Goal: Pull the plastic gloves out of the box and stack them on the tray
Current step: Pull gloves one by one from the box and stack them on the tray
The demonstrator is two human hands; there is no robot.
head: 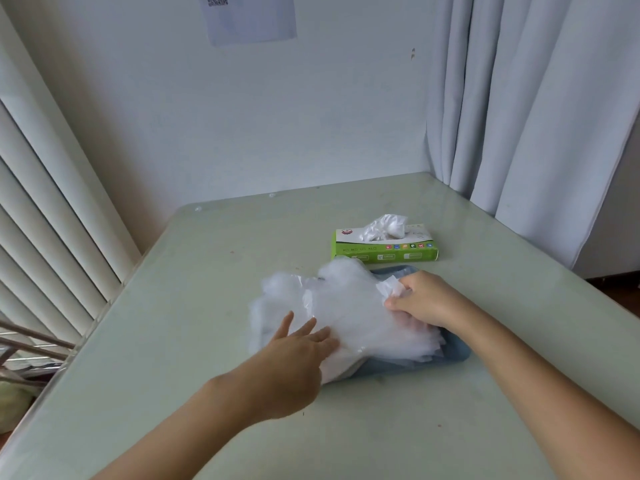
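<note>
A pile of clear plastic gloves [346, 306] lies across a blue-grey tray [453, 355], spilling over its left side. My left hand [294, 355] rests on the pile's near left part with straight fingers. My right hand [426, 299] pinches the cuff edge of the top glove at the pile's right side. Behind the tray lies a green and white box [384, 251] with another glove [388, 226] bunched up out of its top slot.
The pale green table [207, 265] meets a white wall at the back. Window blinds [52, 209] run along the left edge, and a grey curtain [519, 116] hangs at the back right corner.
</note>
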